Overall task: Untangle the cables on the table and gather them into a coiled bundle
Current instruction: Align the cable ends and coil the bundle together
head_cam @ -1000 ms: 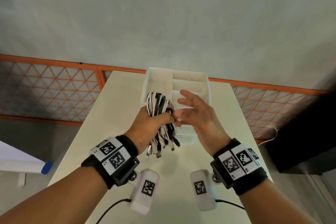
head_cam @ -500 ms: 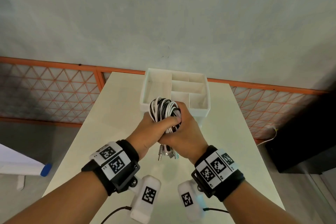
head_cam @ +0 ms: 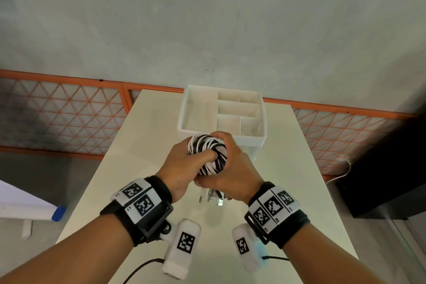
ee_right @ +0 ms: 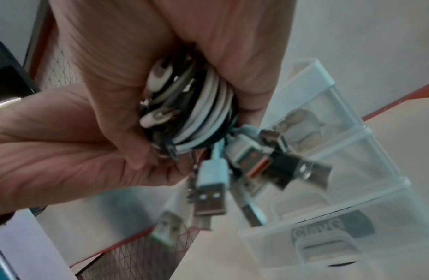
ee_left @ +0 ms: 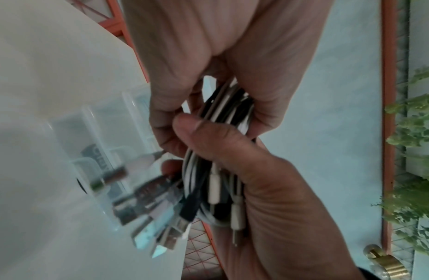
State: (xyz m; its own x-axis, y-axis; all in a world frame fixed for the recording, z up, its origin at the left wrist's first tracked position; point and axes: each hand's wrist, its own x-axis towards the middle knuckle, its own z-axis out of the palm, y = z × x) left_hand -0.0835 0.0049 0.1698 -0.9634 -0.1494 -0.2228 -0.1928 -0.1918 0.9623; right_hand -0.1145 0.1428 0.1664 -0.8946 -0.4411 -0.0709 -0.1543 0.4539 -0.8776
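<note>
A coiled bundle of black and white cables (head_cam: pixel 208 151) is held above the table, just in front of the white organiser box (head_cam: pixel 184 128). My left hand (head_cam: pixel 182 165) grips it from the left, with the thumb hooked through the coil. My right hand (head_cam: pixel 234 169) wraps around its right and lower side. Several USB plugs (head_cam: pixel 219 200) hang below the hands. In the left wrist view the cable bundle (ee_left: pixel 223 113) runs between both palms and the plugs (ee_left: pixel 158 227) are blurred. The right wrist view shows the coil (ee_right: pixel 208 106) clenched, with plugs (ee_right: pixel 211 187) dangling.
The pale table (head_cam: pixel 143 168) is narrow, with its edges close on both sides. The organiser box (ee_right: pixel 352 132) has several compartments. An orange lattice fence (head_cam: pixel 69 117) runs behind. A black cabinet (head_cam: pixel 387 180) stands to the right, and a white board with a blue tip (head_cam: pixel 57 213) to the left.
My right hand, open beside the bundle a second ago, has closed around it. The coil has tipped so its ring faces up, and both hands sit closer together.
</note>
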